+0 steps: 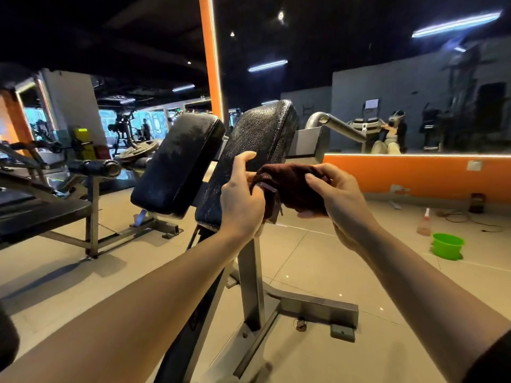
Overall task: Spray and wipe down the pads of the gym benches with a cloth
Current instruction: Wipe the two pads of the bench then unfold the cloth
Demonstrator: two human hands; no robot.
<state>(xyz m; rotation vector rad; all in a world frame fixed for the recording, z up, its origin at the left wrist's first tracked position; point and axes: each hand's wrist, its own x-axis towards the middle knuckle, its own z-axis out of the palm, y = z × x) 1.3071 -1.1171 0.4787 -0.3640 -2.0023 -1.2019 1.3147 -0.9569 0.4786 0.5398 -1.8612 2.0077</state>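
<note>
A dark brown cloth [290,186] is bunched between both my hands, in front of the lower right part of a tilted black bench pad [260,139] with a cracked surface. My left hand [240,203] pinches the cloth's left end, thumb raised near the pad. My right hand [337,197] grips the cloth's right side with curled fingers. A second black pad [177,164] stands just left of the first, its surface showing a wet-looking sheen. A spray bottle [424,223] with pale liquid stands on the floor at the right.
A green bucket [447,246] sits on the tiled floor beside the spray bottle. The bench's grey steel post and foot [276,299] stand below my arms. Another bench frame [55,208] fills the left. An orange wall with a mirror [414,172] runs behind, cables lying at its base.
</note>
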